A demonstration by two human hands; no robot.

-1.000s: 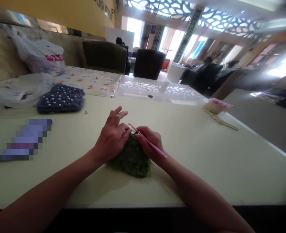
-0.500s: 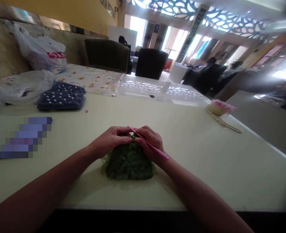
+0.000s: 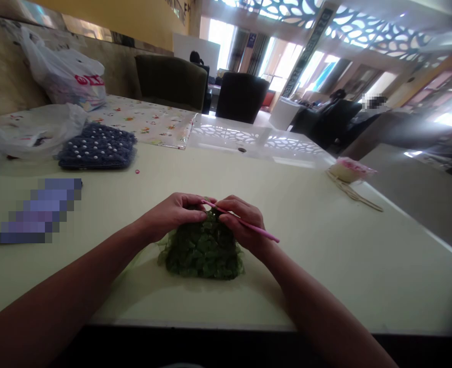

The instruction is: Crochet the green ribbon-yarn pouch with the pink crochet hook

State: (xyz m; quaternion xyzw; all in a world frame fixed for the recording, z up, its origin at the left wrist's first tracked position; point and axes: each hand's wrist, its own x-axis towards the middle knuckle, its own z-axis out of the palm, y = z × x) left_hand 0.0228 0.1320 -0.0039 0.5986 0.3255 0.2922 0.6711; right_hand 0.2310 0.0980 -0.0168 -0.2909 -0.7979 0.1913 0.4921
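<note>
A dark green crocheted piece (image 3: 203, 253) with a ruffled, petal-like surface stands on the table in front of me. My left hand (image 3: 180, 209) pinches its top edge between thumb and fingers. In my right hand (image 3: 244, 217) is a pink crochet hook (image 3: 260, 232), held like a pencil. The hook's tip points left and lies at the top of the piece, close to the left fingertips. Whether a loop sits on the tip is too small to tell.
On the left lie a blurred bluish rectangular item (image 3: 38, 212), a navy beaded piece (image 3: 99, 148) and white plastic bags (image 3: 68, 76). A small pink ring (image 3: 137, 171) is near them. At the right edge sits a pink-topped bundle (image 3: 348, 168) with beige cord. Chairs (image 3: 241, 97) stand beyond.
My right hand has shifted slightly right, and the hook now lies flatter, its back end farther right. The left hand keeps its pinch on the green piece. The view has tilted slightly.
</note>
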